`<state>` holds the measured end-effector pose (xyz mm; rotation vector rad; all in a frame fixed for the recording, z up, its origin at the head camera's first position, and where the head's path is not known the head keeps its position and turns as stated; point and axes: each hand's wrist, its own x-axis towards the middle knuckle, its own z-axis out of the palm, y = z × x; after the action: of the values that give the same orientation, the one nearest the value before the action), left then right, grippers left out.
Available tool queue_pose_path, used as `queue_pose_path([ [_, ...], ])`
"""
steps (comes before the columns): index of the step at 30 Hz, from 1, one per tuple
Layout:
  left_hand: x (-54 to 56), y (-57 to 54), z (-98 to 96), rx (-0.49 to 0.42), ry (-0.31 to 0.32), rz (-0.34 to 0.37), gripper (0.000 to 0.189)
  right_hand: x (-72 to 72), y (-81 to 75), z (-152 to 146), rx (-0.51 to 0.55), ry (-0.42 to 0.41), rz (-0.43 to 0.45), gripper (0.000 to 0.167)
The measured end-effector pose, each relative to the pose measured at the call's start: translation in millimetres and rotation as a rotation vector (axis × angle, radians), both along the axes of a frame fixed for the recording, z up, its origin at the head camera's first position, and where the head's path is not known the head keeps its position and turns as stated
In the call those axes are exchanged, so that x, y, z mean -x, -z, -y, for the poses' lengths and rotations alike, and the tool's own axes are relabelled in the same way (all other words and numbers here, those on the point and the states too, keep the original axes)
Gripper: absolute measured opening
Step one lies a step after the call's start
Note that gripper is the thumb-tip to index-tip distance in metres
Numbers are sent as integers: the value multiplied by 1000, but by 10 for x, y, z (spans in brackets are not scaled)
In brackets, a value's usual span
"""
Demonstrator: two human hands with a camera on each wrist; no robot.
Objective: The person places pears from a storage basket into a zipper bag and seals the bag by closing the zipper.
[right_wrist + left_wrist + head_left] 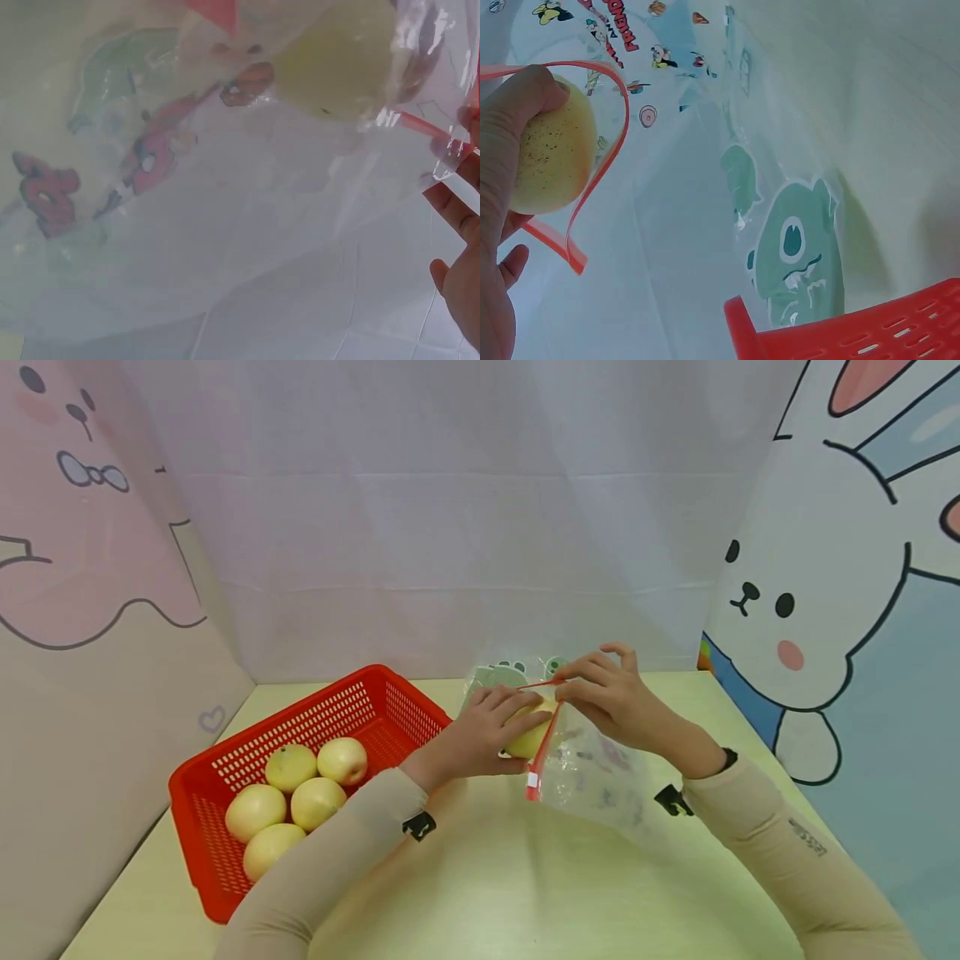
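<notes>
My left hand (pixel 483 731) holds a speckled pale yellow apple (pixel 555 150) at the mouth of a clear zip bag (pixel 592 777) printed with cartoon figures. In the left wrist view, the bag's red zip edge (pixel 619 139) curves round the apple, and the thumb lies over the fruit. My right hand (pixel 618 697) pinches the red edge at the far side of the mouth, keeping it spread. Through the plastic, the right wrist view shows the apple (pixel 337 60) as a yellow blur beside the right fingers (pixel 454 210).
A red slotted basket (pixel 187 827) with several yellow apples (pixel 255 812) stands on the pale table (pixel 525 893) at the left. Behind the hands lies clear plastic with a green cartoon print (pixel 498 676). A white curtain (pixel 465 527) and cartoon-printed side panels surround the table.
</notes>
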<state>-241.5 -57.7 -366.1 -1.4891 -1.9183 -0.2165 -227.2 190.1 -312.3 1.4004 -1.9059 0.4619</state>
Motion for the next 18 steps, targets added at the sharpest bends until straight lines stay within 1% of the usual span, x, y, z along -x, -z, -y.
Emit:
queue_pose_path([
  [3,1,33,-21,86,-6,-21,70,1,2,5,17,-21,6,33],
  [5,1,47,-43,141,-27,-25,71,0,4,3,21,-30,7,32],
  [12,-25,40,-97,328,-148,-5,64,4,23,-24,12,-46,8,32],
  [14,-35,34,-100,373,-184,18,62,3,36,-39,5,-51,18,33],
  [18,-39,15,-88,441,-245,103,62,4,66,-67,-4,-62,50,32],
])
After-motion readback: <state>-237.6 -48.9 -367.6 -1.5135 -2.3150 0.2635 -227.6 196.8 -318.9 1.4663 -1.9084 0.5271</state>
